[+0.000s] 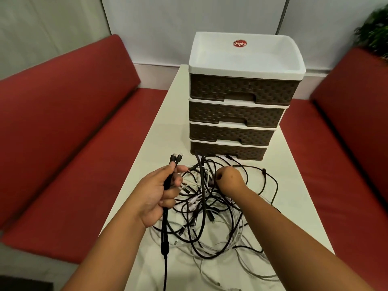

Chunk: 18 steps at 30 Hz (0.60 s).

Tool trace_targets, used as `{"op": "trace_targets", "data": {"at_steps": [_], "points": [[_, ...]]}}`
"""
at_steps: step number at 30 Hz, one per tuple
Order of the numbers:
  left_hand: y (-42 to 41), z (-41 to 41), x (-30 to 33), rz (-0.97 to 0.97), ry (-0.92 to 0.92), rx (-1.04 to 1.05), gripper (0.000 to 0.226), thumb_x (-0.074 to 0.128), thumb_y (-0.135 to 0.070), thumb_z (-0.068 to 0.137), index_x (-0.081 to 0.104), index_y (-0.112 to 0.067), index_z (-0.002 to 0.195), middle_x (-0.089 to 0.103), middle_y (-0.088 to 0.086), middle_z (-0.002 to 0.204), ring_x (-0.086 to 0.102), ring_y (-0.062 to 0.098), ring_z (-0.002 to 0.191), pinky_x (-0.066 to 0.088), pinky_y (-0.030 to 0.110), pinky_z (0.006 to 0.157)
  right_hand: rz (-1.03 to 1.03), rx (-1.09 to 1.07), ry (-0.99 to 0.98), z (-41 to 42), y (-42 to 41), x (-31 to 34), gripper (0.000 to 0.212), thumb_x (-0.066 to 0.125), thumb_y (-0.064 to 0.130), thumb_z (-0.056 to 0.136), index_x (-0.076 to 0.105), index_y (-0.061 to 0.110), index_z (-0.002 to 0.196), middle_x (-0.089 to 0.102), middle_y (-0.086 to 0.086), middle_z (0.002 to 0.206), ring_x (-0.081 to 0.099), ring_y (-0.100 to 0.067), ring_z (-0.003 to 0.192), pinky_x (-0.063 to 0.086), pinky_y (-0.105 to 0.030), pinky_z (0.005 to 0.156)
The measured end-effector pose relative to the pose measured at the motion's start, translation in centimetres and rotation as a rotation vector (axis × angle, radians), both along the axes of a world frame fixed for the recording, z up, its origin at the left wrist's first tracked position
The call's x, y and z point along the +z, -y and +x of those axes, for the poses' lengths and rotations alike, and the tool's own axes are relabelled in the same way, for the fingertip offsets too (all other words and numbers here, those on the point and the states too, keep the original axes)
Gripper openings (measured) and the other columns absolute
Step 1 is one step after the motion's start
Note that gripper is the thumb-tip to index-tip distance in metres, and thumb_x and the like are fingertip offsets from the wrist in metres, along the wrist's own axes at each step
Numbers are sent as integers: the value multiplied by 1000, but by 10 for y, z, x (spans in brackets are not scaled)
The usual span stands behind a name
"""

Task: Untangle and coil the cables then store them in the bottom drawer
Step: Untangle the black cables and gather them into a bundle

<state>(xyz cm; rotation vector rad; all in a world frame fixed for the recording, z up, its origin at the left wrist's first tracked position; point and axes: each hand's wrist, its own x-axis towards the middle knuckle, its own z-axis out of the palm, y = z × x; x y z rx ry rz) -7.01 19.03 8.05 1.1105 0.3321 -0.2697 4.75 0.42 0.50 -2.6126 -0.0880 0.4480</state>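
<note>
A tangle of black and white cables point(212, 208) lies on the white tabletop point(294, 185), just in front of the drawer unit point(241, 101), whose bottom drawer point(228, 153) is closed. The left hand point(159, 194) is closed around a black cable point(164, 244) with two plugs sticking up past the fingers. The right hand point(230, 179) is curled into a fist in the tangle, gripping strands.

A booth-style lounge or office nook: red cushioned benches point(69, 114) flanking a white table point(159, 122), partition walls point(168, 28).
</note>
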Motion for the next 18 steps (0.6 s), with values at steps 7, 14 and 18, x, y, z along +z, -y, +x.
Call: {"op": "trace_targets", "data": {"at_steps": [7, 14, 18], "points": [[-1, 7, 1, -14, 16, 9, 32, 43, -35, 101, 63, -10, 104, 44, -6, 60, 19, 0, 38, 10, 14, 35, -198, 47, 166, -2, -12, -17, 12, 61, 13, 89, 68, 9, 98, 60, -11, 109, 63, -30, 92, 44, -29, 70], [-2, 6, 6, -33, 28, 18, 32, 43, -35, 101, 61, -8, 106, 44, -6, 59, 19, 0, 37, 12, 13, 34, -348, 72, 222, -9, -14, -17, 18, 56, 5, 87, 66, 7, 103, 51, -10, 116, 59, -31, 98, 44, -35, 72], [-3, 3, 8, -37, 31, 23, 32, 43, -34, 101, 61, -9, 105, 44, -6, 59, 18, 0, 36, 11, 13, 34, -266, -14, 150, -10, -13, -15, 16, 58, 13, 86, 67, 10, 100, 56, -8, 109, 61, -30, 100, 49, -36, 80]]}}
